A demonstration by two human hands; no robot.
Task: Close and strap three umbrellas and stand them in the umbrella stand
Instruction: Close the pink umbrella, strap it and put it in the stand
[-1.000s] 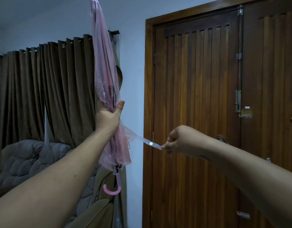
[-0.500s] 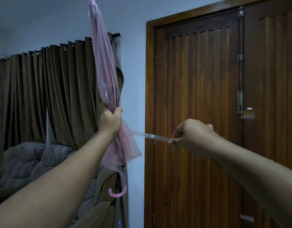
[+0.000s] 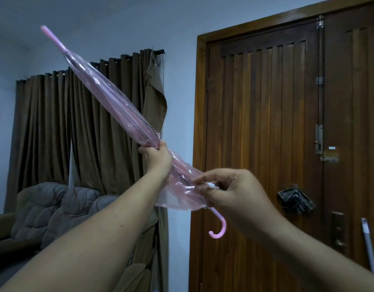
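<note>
Behind you stand dark curtains (image 3: 55, 133) and a wooden door (image 3: 266, 133). Your umbrella (image 3: 110, 100) runs tip at 10 o'clock, crook at 4. Your left hand (image 3: 158, 158) grips its middle; your right hand (image 3: 230, 192), nearer the crook, pinches the strap (image 3: 210, 185) against the folds. No writing is readable.

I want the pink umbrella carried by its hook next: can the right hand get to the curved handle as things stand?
Probably yes: the curved handle hangs bare just below the right hand, nothing between. But that hand pinches the strap, and must let go first.
</note>
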